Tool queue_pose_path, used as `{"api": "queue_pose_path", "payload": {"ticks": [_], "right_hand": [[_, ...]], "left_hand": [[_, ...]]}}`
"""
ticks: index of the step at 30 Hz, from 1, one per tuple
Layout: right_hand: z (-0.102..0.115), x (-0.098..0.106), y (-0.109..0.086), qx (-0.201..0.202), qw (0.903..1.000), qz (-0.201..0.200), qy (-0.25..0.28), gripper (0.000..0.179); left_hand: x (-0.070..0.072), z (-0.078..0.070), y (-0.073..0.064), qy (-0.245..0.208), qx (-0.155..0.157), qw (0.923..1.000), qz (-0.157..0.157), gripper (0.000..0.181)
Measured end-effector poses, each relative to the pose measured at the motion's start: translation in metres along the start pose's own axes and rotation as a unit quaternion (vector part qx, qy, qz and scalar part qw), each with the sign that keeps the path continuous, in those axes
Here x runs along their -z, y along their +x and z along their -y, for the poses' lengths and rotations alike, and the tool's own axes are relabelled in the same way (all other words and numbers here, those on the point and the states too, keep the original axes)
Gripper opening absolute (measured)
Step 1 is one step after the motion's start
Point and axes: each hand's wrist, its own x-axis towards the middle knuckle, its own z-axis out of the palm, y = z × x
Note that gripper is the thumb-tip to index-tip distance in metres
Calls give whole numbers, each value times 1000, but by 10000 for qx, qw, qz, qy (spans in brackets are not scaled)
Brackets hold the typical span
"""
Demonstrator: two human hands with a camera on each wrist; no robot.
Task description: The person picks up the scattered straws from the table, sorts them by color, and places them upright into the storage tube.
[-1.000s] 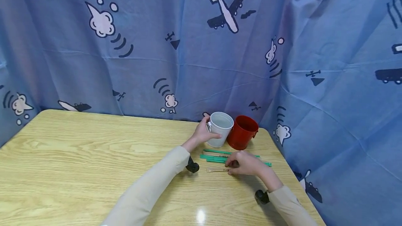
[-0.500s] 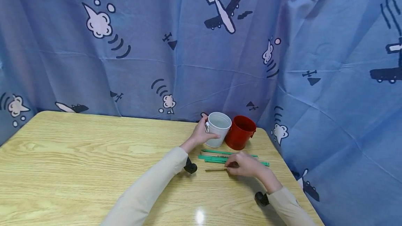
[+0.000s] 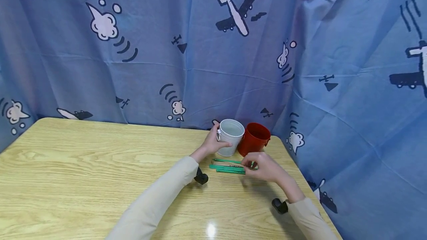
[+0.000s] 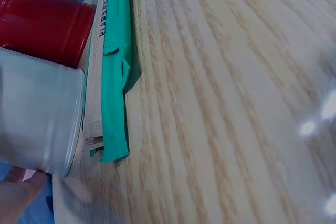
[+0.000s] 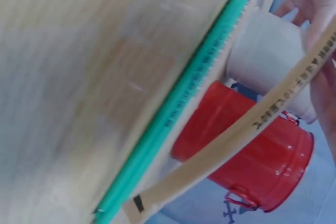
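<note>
My left hand point(image 3: 212, 143) grips the white bucket point(image 3: 230, 142) at its side, thumb across the front; in the left wrist view its fingers point(image 4: 21, 195) show at the bucket's edge. My right hand point(image 3: 261, 166) pinches a long, thin brown paper packet point(image 5: 236, 135) with black print, which slants before the buckets in the right wrist view. The head view mostly hides this packet behind my fingers. Below my right hand lie several slim green packets point(image 3: 227, 168), with another brown paper packet point(image 4: 96, 66) among them.
A red bucket point(image 3: 256, 138) with a wire handle stands right beside the white one. Both are near the back right corner of the wooden table point(image 3: 116, 158). A blue printed curtain point(image 3: 150, 47) hangs behind and along the right side.
My right hand has picked up the front brown paper packet from the table and moved it slightly back and right, over the green packets. My left hand keeps hold of the white bucket.
</note>
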Motion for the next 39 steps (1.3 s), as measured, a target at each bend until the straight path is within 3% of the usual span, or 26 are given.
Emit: {"api": "queue_pose_path", "payload": {"ticks": [7,12,18,25,29,34,39], "right_hand": [[7,9,9,213,9938,-949,541,17],[11,14,16,255,9831,-1685,675,23],[28,25,23,-4,9659,-2377,1028,20],[50,44,35,65,9312,-3285,1575,15],[43,45,44,220,9050,-3752,1994,15],[30,46,56,99,8753,-4278,2252,15],[35,55,64,103,8495,-4632,2524,16]], "left_hand": [[2,2,-2,139,134,9996,-215,84],[2,4,-2,71,129,9995,-293,84],[2,3,-5,6,246,9991,-343,85],[1,0,-5,2,161,9995,-288,84],[2,-2,-5,95,215,9992,-308,82],[2,-3,-4,151,253,9991,-310,82],[1,-4,-5,98,298,9990,-329,81]]}}
